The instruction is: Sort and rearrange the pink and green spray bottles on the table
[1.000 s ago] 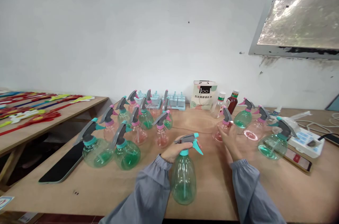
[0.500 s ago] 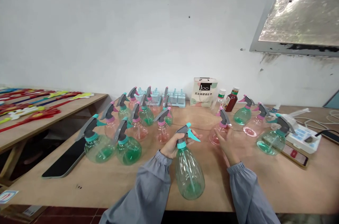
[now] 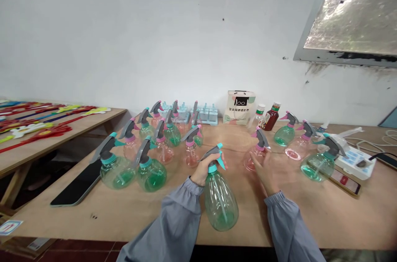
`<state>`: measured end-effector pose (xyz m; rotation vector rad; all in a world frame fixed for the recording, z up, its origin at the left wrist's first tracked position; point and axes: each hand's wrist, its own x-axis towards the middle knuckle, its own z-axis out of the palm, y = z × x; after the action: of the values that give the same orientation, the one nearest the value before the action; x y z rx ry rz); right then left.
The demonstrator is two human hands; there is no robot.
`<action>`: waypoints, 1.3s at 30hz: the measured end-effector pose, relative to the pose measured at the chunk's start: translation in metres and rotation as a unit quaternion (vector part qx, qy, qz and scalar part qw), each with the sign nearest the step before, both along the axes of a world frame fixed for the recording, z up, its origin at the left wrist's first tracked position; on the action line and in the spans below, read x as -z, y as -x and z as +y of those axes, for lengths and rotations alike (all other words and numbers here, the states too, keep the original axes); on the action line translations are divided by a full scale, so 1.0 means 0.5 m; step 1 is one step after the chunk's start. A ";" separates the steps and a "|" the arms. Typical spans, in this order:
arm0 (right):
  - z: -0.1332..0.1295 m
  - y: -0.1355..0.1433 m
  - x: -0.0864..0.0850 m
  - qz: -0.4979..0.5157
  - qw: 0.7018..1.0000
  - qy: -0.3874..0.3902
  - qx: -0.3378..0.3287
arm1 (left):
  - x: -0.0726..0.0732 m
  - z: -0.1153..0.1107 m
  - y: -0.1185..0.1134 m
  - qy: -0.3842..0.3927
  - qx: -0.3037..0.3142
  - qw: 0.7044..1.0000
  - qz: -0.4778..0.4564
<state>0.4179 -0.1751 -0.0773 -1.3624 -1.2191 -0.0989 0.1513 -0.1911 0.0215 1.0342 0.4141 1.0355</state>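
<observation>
Near the table's front edge, my left hand (image 3: 203, 170) is wrapped round the neck and trigger of a green spray bottle (image 3: 221, 202) with a teal collar, fingers behind the trigger. My right hand (image 3: 263, 170) has its fingers round the body of a pink spray bottle (image 3: 254, 158) with a grey and pink head, which stands on the table. Left of my hands stand several green and pink spray bottles, among them a green one (image 3: 151, 174). On the right are another green bottle (image 3: 318, 166), a pink one (image 3: 299, 146) and a farther green one (image 3: 284, 134).
A dark tablet (image 3: 77, 185) lies at the left of the table (image 3: 136, 222). Behind are light blue moulds (image 3: 208, 114), a paper bag (image 3: 238, 109) and a red-brown bottle (image 3: 271, 117). A phone (image 3: 345, 181) and white tray (image 3: 356, 163) lie right. Another table (image 3: 58, 140) holds colourful items.
The fingers of my left hand have closed further round the trigger, which is pulled in towards the neck. My right hand stays at the pink bottle. The view has shifted slightly.
</observation>
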 end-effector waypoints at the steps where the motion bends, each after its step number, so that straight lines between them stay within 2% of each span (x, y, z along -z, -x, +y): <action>1: -0.001 0.003 0.000 0.003 1.000 -0.001 0.000 | 0.000 0.000 0.001 -0.003 -0.001 1.000 0.003; 5: -0.009 0.024 0.001 0.006 1.000 -0.010 0.005 | 0.000 0.001 0.006 -0.041 0.047 0.998 -0.019; 10: -0.020 0.046 0.003 0.010 1.000 -0.013 0.003 | 0.004 0.003 0.006 -0.027 0.004 1.000 0.000; 16: -0.025 0.048 0.003 0.010 1.000 -0.014 -0.006 | 0.008 0.003 0.001 -0.061 0.011 0.996 -0.059; 20: -0.024 0.049 0.003 0.008 1.000 -0.016 -0.009 | 0.008 0.006 0.003 -0.042 -0.035 0.997 -0.058; 25: -0.021 0.052 0.008 0.011 1.000 -0.016 -0.008 | 0.003 0.001 0.003 -0.088 -0.017 0.994 -0.063; 28: -0.019 0.050 0.010 0.011 1.000 -0.017 -0.013 | 0.001 -0.007 0.003 -0.081 -0.025 0.996 -0.034; 31: -0.017 0.048 0.011 0.008 1.000 -0.018 -0.013 | -0.006 -0.012 0.011 -0.077 -0.055 0.995 -0.008; 34: -0.016 0.046 0.013 0.007 1.000 -0.015 -0.009 | -0.025 -0.019 0.036 -0.137 -0.107 0.984 0.037; 37: -0.017 0.046 0.013 0.011 1.000 -0.010 -0.010 | -0.046 -0.032 0.083 -0.230 -0.194 0.943 0.141; 39: -0.018 0.048 0.012 0.013 1.000 -0.013 -0.015 | -0.050 -0.041 0.119 -0.255 -0.272 0.905 0.204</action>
<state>0.3940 -0.1841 -0.0834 -1.3181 -1.2115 -0.0762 0.0920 -0.2114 0.0463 1.6765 0.8354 1.4725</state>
